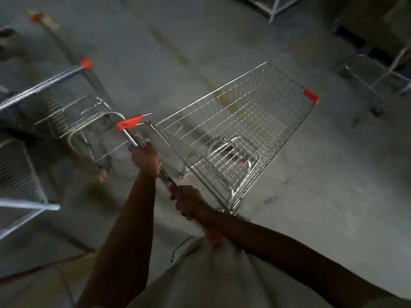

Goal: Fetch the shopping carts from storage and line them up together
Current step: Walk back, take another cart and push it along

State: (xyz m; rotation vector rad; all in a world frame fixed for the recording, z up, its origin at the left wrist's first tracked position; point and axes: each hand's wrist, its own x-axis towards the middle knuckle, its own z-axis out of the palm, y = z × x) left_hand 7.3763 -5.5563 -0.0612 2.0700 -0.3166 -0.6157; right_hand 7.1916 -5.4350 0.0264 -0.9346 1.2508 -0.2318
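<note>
A silver wire shopping cart (242, 130) with orange corner caps stands in front of me, its empty basket pointing up and to the right. Both hands grip its chrome handle bar (133, 138). My left hand (145, 158) is closed on the bar's upper part. My right hand (189, 202) is closed on the lower part, near the orange end cap (213, 236). To the left stands a second cart (62, 103), blurred, with the same orange caps, its basket reaching toward the left edge.
A white wire rack or cart (20, 192) sits at the lower left edge. Another metal cart frame (373, 76) stands at the upper right, near dark shelving. White shelf legs (273, 10) show at the top. The grey concrete floor (333, 174) stretches to the right.
</note>
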